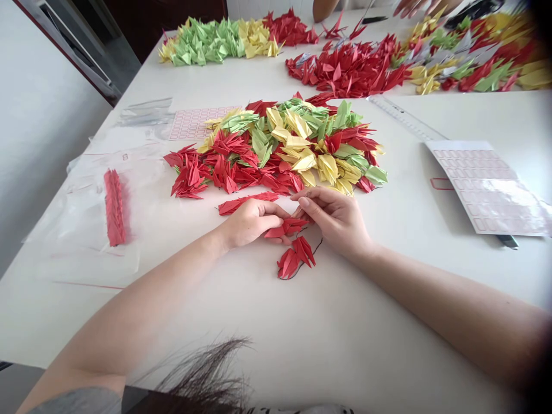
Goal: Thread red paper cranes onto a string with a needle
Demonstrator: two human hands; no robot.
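Big pile of paper cranes (276,146) sits mid-table (371,339), with a short crane string (295,259) just in front. Off to the left there's a crane stack (114,207) on a plastic bag (81,241); ruler (405,118) and sticker sheet (487,187) on the right, more cranes (349,69) behind.

The person wears a short grey sleeve (75,401) that ends on the upper left arm, leaving the left forearm (129,313) and right forearm (440,299) bare. Fine, loose strands of hair (207,368) cross the bottom of the view, near a strip of black-and-white patterned cloth (297,410). The left hand (250,223) and right hand (334,221) are bare, with short fingernails (303,202).
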